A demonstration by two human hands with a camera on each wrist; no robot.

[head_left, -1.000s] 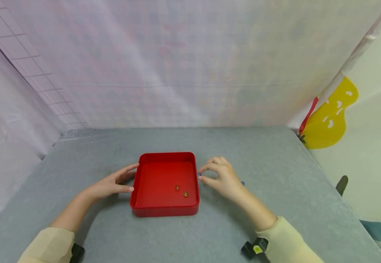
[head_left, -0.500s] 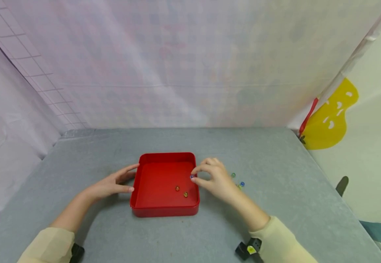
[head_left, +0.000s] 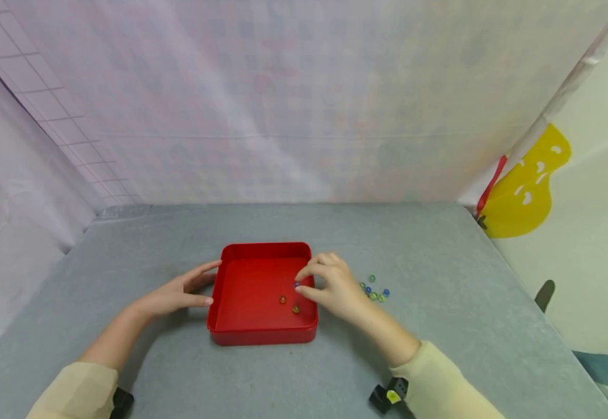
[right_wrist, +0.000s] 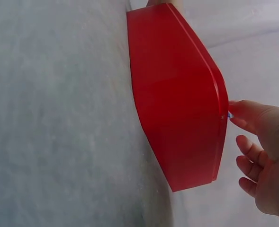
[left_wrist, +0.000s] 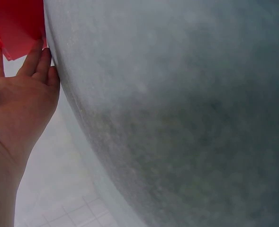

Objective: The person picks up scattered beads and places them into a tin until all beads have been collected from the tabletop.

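Note:
A square red tray (head_left: 262,337) rests on the grey table. Inside it lie an orange-tinted marble (head_left: 282,299) and a yellowish marble (head_left: 296,309). My right hand (head_left: 335,288) reaches over the tray's right rim and pinches a blue marble (head_left: 296,285) between thumb and forefinger. In the right wrist view that marble (right_wrist: 229,115) is mostly hidden by the fingertips. My left hand (head_left: 178,294) touches the tray's left side with fingers and thumb spread; the left wrist view shows these fingers (left_wrist: 32,59) extended against the red wall.
To the right of the tray, behind the right wrist, several green and blue glass marbles (head_left: 374,296) lie loose on the grey tabletop (head_left: 204,372). White cloth (head_left: 283,116) hangs behind the table. A yellow printed shape (head_left: 524,198) is on the right-hand cloth.
My right hand has moved left with the blue marble, from outside the tray's right rim to above its inside. More loose marbles have come into view behind it. The left hand stays put.

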